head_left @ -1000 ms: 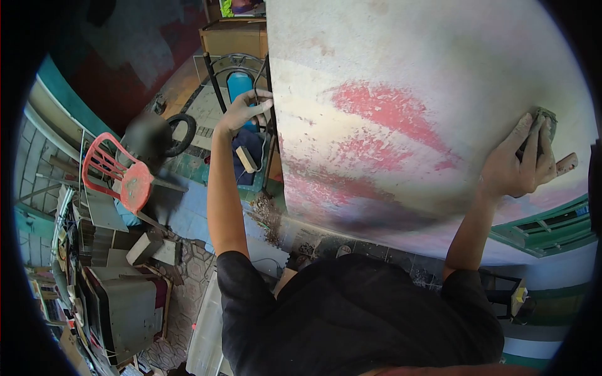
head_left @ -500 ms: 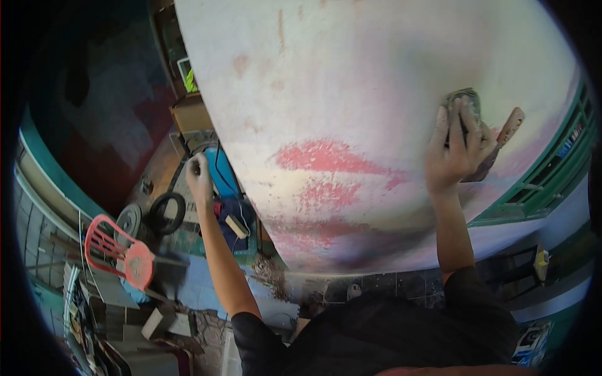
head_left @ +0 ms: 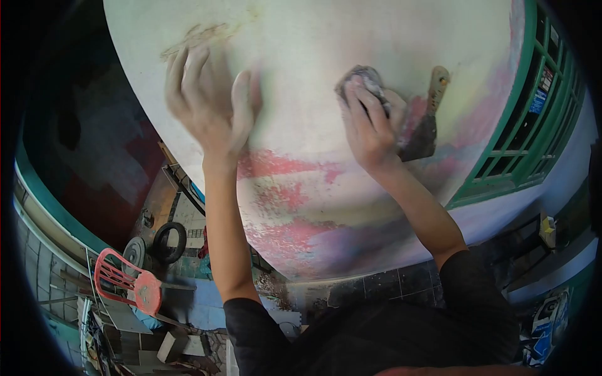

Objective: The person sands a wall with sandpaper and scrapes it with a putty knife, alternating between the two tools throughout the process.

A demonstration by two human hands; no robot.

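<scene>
In the head view the painted wall (head_left: 301, 37) fills the middle, pale with flaking pink patches (head_left: 269, 166) low down. My left hand (head_left: 204, 103), grey with dust, is spread over the wall's upper left, fingertips right at a brownish scuffed mark (head_left: 216, 30). Pressed toward the wall farther right, my right hand (head_left: 374, 131) is closed around a folded grey sandpaper-like sheet (head_left: 359, 74). A putty knife (head_left: 423, 135) shows just right of that hand, its worn handle pointing up and its dark blade down; I cannot tell whether the hand grips it.
A green-framed barred window (head_left: 501, 153) borders the wall on the right. Below left are a red plastic chair (head_left: 147, 291), a black tire (head_left: 169, 243) and piled boards (head_left: 172, 346). Dark floor tiles (head_left: 382, 283) run along the wall's foot.
My left hand has gone from hanging curled beyond the wall's left edge to spread open at the wall. In view, my right hand with the grey sheet and the putty knife have shifted left.
</scene>
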